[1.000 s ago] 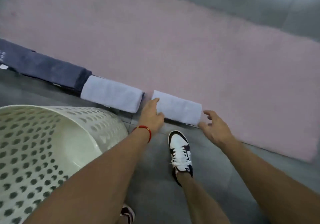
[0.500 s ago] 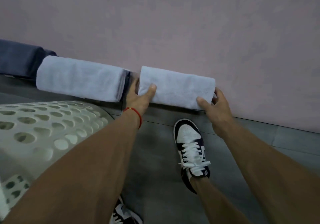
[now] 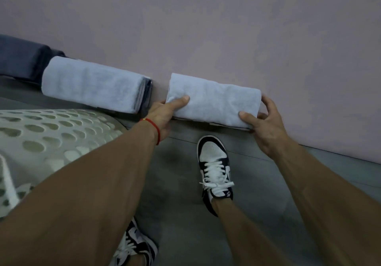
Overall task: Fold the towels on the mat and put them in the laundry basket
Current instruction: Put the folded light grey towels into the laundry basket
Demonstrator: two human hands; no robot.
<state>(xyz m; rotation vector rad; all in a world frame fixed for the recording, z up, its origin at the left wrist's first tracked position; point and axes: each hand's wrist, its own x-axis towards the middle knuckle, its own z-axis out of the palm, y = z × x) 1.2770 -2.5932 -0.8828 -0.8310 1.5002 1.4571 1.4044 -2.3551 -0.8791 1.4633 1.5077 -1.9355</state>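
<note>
So we had both hands on the folded light-blue towel [image 3: 214, 104] at this point. It was lying right at the near edge of the pink mat [image 3: 226, 28], with its front side hanging a bit over the grey floor [image 3: 181, 183]. Our left hand [image 3: 165, 115] gripped the towel's left end, thumb on top and the other fingers tucked out of sight underneath. Our right hand [image 3: 261, 124] clamped the right end the same way: thumb pressed on the top face, fingers curled round the end. We couldn't tell if the towel was lifted off the mat or just resting there.

Just to the left sat a second folded light-blue towel [image 3: 92, 89], a small gap away from the one we held, also along the mat's edge. Touching its far left end was a dark navy towel [image 3: 20, 59], running off the frame.

The white perforated laundry basket [image 3: 51, 138] was at the lower left, near the second towel, partly hidden by our left forearm. There was a red string bracelet [image 3: 153, 126] on the left wrist, and our black-and-white sneaker [image 3: 214, 171] was planted on the floor just below the held towel.
</note>
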